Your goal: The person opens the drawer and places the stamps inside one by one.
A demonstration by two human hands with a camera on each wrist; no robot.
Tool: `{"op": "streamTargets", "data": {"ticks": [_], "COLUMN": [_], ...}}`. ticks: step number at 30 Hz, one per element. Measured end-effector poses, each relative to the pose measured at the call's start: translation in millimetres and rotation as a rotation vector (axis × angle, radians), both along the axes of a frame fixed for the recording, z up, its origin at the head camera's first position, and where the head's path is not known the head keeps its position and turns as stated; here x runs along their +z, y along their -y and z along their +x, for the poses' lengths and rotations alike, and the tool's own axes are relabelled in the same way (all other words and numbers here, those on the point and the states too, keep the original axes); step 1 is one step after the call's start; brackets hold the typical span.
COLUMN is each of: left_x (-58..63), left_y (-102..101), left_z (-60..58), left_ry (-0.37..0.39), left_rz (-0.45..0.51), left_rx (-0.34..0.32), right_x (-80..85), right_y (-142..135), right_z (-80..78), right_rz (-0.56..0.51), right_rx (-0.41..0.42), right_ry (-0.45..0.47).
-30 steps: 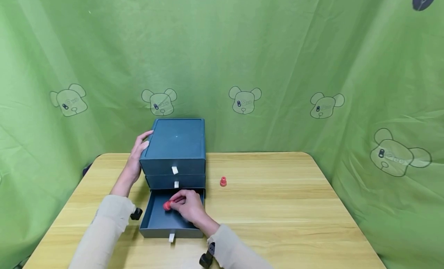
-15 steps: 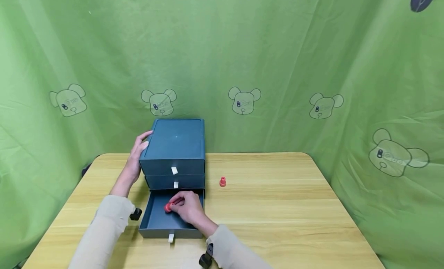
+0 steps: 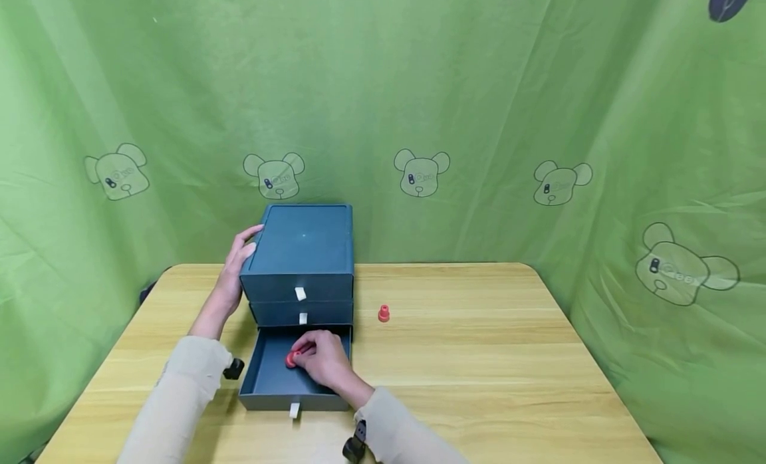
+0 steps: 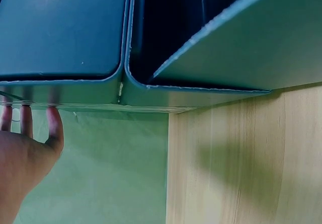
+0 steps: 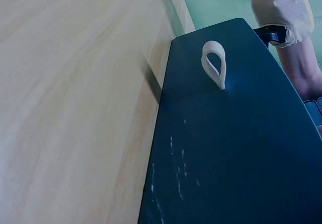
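A dark blue drawer unit [image 3: 308, 238] stands on the table with its bottom drawer [image 3: 296, 402] pulled out. My left hand [image 3: 229, 278] rests against the unit's left side; in the left wrist view, its fairly straight fingertips [image 4: 54, 114] touch that side. Inside the bottom drawer, my right hand [image 3: 327, 361] pinches a small red stepped piece [image 3: 291, 359] between thumb and fingers. That piece is partly covered by the fingers, and whether it touches the drawer floor I cannot tell. The right wrist view has the drawer front with its white pull loop [image 5: 213, 65], but not the right hand.
A second small red stepped piece [image 3: 383, 313] stands upright on the wooden table [image 3: 467, 357], right of the unit. The two upper drawers, each with a white tab [image 3: 301, 294], are closed. A green curtain [image 3: 383, 105] hangs behind the table and along both sides.
My right hand has shifted the red piece very slightly right and toward me inside the drawer, still pinching it. The left hand keeps its place on the unit.
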State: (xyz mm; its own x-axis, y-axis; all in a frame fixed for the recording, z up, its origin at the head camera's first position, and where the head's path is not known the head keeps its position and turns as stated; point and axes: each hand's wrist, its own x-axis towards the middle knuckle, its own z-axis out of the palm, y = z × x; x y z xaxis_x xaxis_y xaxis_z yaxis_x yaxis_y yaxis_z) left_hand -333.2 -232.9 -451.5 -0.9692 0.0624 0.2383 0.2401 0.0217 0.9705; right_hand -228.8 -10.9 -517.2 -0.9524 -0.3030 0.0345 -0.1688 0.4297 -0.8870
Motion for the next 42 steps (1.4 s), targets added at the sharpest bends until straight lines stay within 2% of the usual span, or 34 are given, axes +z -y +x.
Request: {"op": "streamTargets", "data": {"ticks": [13, 28, 37, 42], "left_x": [1.8, 1.4, 0.7, 1.2], "left_y": [-1.1, -2.1, -0.1, 0.2], "left_z": [0.9, 0.2, 0.5, 0.1], "left_ry": [0.007, 0.005, 0.004, 0.004], "left_rz": [0.002, 0.002, 0.007, 0.004], "left_rx": [0.002, -0.002, -0.002, -0.002], "right_x": [-0.4, 0.3, 2.1, 6.6], "right_y": [1.2, 0.3, 1.5, -0.1], "right_z": [-0.2, 0.6, 1.4, 1.6], "right_rz": [0.012, 0.033, 0.010, -0.029], "right_rx": [0.003, -0.014, -0.032, 0.000], "right_ry": [0.024, 0.000, 0.016, 0.010]}}
